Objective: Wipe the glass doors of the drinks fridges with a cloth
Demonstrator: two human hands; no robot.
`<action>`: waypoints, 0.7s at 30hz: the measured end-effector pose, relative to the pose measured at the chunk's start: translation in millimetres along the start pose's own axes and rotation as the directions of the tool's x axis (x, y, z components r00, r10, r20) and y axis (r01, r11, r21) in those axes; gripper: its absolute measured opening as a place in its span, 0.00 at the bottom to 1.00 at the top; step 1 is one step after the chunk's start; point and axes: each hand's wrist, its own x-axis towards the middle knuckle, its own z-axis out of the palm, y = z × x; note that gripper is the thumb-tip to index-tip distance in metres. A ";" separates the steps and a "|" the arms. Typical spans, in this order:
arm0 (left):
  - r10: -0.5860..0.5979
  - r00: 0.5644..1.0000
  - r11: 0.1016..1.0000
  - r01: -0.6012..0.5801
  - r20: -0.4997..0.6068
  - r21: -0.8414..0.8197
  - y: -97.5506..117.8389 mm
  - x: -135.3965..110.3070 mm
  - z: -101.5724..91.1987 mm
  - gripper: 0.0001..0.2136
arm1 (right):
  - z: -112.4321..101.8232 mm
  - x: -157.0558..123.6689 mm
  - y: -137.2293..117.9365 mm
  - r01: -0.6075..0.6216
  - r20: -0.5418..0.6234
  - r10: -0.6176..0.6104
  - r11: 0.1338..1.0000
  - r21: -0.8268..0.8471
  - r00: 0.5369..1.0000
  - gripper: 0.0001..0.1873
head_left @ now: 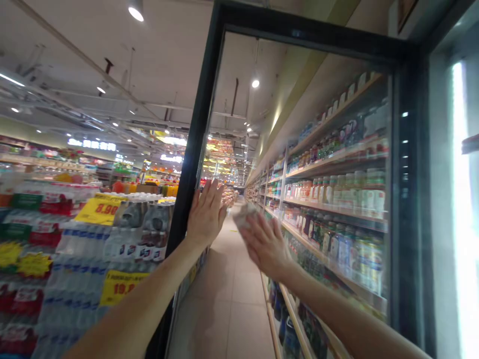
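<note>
A glass door (239, 259) with a dark frame (194, 129) stands swung open in front of me. My left hand (205, 212) lies flat with spread fingers against the pane and the left upright of the frame. Farther right, my right hand (267, 242) presses a crumpled pale cloth (245, 215) against the glass. Motion blurs the cloth and fingertips, and the fingers cover part of the cloth.
Stacked packs of bottled water (78, 269) with yellow price signs (99, 209) stand left of the door. Shelves of bottled drinks (337, 192) and a tiled aisle (213, 299) appear in the glass. A bright light strip (462, 199) runs down the right side.
</note>
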 end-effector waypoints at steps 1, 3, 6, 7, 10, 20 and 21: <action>0.010 1.000 1.000 -0.010 0.003 0.007 0.8 -5.4 -1.0 0.24 | 0.0 -11.1 -7.3 0.111 0.020 -0.111 0.993 0.030 0.994 0.22; 0.035 0.999 0.999 -0.035 0.006 0.014 0.8 -14.4 -1.9 0.25 | -0.5 -22.3 -9.2 0.135 0.019 -0.136 0.990 0.043 0.991 0.22; 0.031 0.999 1.000 -0.031 0.016 0.004 1.0 -22.1 -1.1 0.26 | -1.0 -11.5 5.9 -0.240 -0.071 0.237 0.970 -0.035 0.969 0.25; 0.015 1.000 1.000 -0.015 0.018 0.003 2.8 -24.7 -0.8 0.26 | -0.4 -7.4 7.4 -0.345 -0.098 0.339 0.937 -0.051 0.936 0.26; -0.015 0.999 1.000 0.015 0.031 0.010 15.6 -39.6 -1.2 0.27 | 4.2 -19.4 -13.0 -0.249 -0.044 0.247 0.968 -0.041 0.968 0.25; 0.044 0.999 0.999 -0.044 0.023 -0.021 42.1 -79.2 -5.5 0.31 | -12.0 -99.5 22.8 -0.666 -0.261 0.625 0.738 -0.109 0.736 0.32; 0.039 0.999 0.999 -0.039 0.023 -0.022 41.7 -78.2 -5.1 0.31 | -11.3 -100.9 18.3 -0.665 -0.257 0.626 0.740 -0.101 0.736 0.33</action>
